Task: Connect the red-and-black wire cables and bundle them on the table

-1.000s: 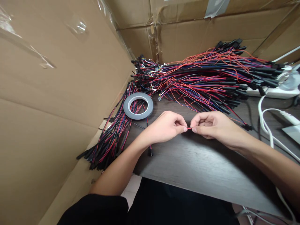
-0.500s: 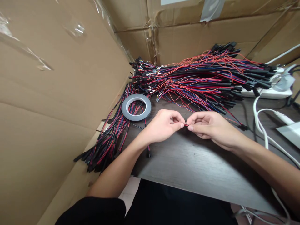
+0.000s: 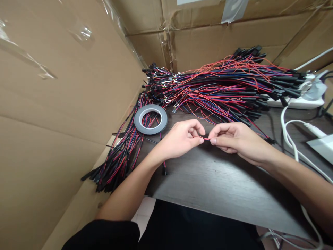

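Between my two hands runs a short stretch of thin red and dark wire (image 3: 206, 139). My left hand (image 3: 183, 139) pinches one part of it between thumb and fingers. The thumb and fingers of my right hand (image 3: 230, 139) close on the wire just to the right, a small gap away. A grey tape roll (image 3: 151, 131) lies on a bundle of red, blue and black wires (image 3: 127, 149) left of my left hand. Behind both hands a large pile of cable harnesses (image 3: 215, 83) with black ends stretches across the table.
Cardboard boxes (image 3: 52, 114) wall in the dark table (image 3: 208, 187) at the left and back. At the right lie a white power strip (image 3: 299, 103), white cables (image 3: 288, 135) and a pale flat object (image 3: 322, 146). A loose black connector (image 3: 164, 170) rests beside my left forearm.
My hands have drawn slightly apart, with more of the wire showing between them. My left index finger has lifted a little from the thumb.
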### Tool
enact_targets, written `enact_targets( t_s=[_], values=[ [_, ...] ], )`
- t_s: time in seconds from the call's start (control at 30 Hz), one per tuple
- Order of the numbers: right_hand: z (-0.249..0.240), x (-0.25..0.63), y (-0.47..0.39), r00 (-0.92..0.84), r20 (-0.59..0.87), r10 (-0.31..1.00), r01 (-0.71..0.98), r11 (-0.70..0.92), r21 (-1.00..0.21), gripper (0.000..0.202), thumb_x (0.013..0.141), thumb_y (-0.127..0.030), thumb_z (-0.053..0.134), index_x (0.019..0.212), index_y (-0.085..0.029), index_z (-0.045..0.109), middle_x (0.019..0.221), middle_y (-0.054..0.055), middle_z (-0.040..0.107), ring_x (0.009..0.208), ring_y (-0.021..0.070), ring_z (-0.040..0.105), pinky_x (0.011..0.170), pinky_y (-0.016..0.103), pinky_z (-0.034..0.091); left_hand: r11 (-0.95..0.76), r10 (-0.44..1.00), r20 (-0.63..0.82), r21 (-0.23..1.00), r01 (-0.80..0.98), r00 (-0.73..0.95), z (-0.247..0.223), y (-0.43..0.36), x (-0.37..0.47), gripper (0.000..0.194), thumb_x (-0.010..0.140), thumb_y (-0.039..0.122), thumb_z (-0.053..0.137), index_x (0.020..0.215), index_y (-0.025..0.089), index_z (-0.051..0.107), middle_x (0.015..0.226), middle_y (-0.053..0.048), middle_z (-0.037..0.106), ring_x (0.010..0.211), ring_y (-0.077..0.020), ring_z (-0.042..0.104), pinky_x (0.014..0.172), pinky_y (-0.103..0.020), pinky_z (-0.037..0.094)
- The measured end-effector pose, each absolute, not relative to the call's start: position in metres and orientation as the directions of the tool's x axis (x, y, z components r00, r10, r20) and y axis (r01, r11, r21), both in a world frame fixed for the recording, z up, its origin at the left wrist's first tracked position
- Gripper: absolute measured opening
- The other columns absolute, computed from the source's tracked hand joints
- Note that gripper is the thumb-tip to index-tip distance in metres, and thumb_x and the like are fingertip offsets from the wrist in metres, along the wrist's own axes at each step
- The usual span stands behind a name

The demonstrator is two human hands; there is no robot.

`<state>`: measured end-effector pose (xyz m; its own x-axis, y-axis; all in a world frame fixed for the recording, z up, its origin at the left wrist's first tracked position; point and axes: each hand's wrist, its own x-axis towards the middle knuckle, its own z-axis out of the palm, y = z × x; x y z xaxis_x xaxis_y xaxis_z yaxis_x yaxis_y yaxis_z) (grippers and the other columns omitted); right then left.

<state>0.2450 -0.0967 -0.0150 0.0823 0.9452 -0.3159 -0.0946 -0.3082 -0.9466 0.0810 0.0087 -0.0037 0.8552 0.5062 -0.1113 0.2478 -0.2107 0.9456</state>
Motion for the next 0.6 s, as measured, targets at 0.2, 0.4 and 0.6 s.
enact_targets(
  t_s=[0.2,0.4,0.6],
  values=[
    [-0.0091,0.2434,-0.0969,0.111,-0.215,0.970,0.130,-0.229,-0.965,0.013,0.070,-0.026,0.070,0.066,-0.015,0.064,0.045,-0.005,0.046,0.041,0.0061,0.036,0.037,0.020,0.024,-0.219,0.502,-0.120,0.940,0.260,0.856,0.0005,0.0076,0.0813,0.004,0.077,0.012,0.058,0.076,0.012,0.062,0.064,0.003,0.056,0.058,-0.0068,0.048,0.056,-0.020,0.039],
    [-0.0140,0.2443,-0.0987,0.128,-0.139,0.982,0.178,-0.161,-0.971,0.011,0.074,-0.026,0.066,0.076,-0.015,0.064,0.049,-0.005,0.048,0.042,0.0069,0.038,0.038,0.021,0.027,-0.141,0.553,-0.180,0.942,0.304,0.813,0.0020,0.0064,0.0822,0.006,0.077,0.011,0.055,0.075,0.012,0.061,0.059,0.003,0.057,0.051,-0.0051,0.047,0.052,-0.018,0.036],
    [-0.0134,0.2409,-0.0976,0.177,0.037,0.984,0.246,-0.008,-0.969,0.010,0.073,-0.023,0.067,0.074,-0.017,0.059,0.062,-0.001,0.056,0.048,0.0084,0.045,0.043,0.022,0.034,-0.084,0.597,-0.224,0.938,0.337,0.771,0.0003,0.0071,0.0822,0.005,0.080,0.015,0.055,0.076,0.014,0.058,0.056,0.004,0.056,0.045,-0.0031,0.042,0.044,-0.017,0.029]
  ],
)
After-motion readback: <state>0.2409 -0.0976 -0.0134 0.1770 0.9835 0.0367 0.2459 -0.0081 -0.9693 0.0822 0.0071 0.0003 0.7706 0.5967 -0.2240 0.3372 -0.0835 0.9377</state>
